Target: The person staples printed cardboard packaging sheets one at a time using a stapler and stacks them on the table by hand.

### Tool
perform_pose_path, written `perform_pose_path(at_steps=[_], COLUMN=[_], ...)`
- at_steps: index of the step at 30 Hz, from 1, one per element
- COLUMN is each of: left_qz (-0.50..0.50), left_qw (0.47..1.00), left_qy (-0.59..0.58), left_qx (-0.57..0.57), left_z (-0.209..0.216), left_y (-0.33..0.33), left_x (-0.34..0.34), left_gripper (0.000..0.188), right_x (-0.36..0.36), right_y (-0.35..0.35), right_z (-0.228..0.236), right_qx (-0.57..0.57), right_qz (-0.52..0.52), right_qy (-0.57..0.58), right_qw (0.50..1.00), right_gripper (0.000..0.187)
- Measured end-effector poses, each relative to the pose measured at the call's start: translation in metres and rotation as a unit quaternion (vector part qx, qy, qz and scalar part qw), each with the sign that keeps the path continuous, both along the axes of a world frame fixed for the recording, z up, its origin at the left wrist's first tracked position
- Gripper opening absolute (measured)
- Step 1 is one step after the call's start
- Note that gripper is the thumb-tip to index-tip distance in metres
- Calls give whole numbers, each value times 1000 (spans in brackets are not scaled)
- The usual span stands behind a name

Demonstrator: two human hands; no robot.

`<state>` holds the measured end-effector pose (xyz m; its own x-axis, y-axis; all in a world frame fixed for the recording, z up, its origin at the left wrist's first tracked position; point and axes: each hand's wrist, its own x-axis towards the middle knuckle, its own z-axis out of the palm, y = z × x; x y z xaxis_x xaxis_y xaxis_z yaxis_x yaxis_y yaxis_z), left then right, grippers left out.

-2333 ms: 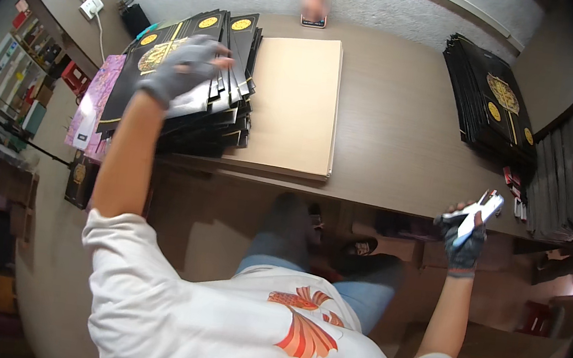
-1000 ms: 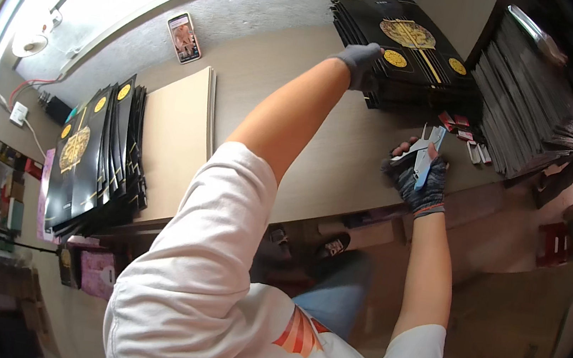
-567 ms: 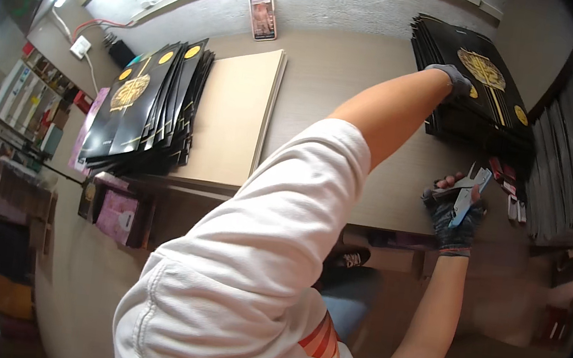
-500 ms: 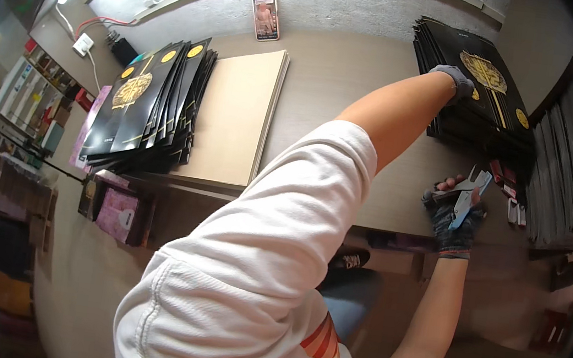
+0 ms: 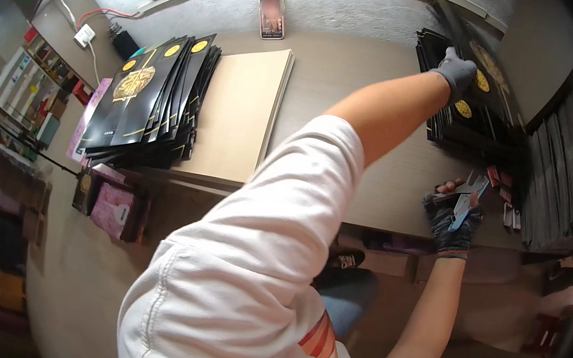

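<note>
While the left arm crosses the body toward the far right of the desk, the scene reads as follows:

Left hand: the grey-gloved left hand (image 5: 456,69) is closed on the near edge of the top flat black sheet with gold round emblems (image 5: 485,67); fingers curl over that edge and tilt it up off the pile, though how many sheets it has pinched is hard to tell at this size.

Lifted sheet: it belongs to the right-hand stack of black printed sheets (image 5: 469,119) at the far right of the pale wooden desk (image 5: 356,80); its long axis runs away from the person, slanting toward the far wall.

Right hand: the dark-gloved right hand (image 5: 455,215) sits at the near desk edge, wrapped shut round a small silver and blue hand tool (image 5: 466,197); it lies just nearer than the stack, closer to the pile than the left shoulder is.

Key relation: the raised sheet lies beyond and slightly right of the tool hand; the two hands are well apart.

Elsewhere: a tan cardboard board (image 5: 241,112) lies mid-desk; a fanned left-hand stack of black sheets (image 5: 146,101) rests beside it; a phone (image 5: 272,15) leans on the wall.
</note>
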<state>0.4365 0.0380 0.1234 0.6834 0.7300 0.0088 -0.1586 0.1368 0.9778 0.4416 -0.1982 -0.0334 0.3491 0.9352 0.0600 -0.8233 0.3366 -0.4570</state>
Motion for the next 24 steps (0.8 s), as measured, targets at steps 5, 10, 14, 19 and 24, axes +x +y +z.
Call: perform_pose_path(at_steps=[5,10,14,19,24], left_qz=[-92,-197,-101,-17,10], left_qw=[972,952,967,976,978], left_qy=[-212,-227,-213,-160,-111], left_qx=[-46,-57,-93,-145,-175], left_z=[57,22,-21,-89,-110], left_y=[7,24,-10,-34,-40], left_x=[-129,-282,-372,-403,-387], left_gripper=[36,43,51,58,55], right_x=[-3,-12,3,15,-3], right_y=[21,17,10,16,15], right_z=[-6,3,-3,-16,-1], right_qx=[37,19,1,-16,0], right_qz=[37,22,29,-56,-30], right_qy=[35,36,-99,13,18], right_qw=[998,999,995,998,999], right_gripper=[35,36,37,39,37])
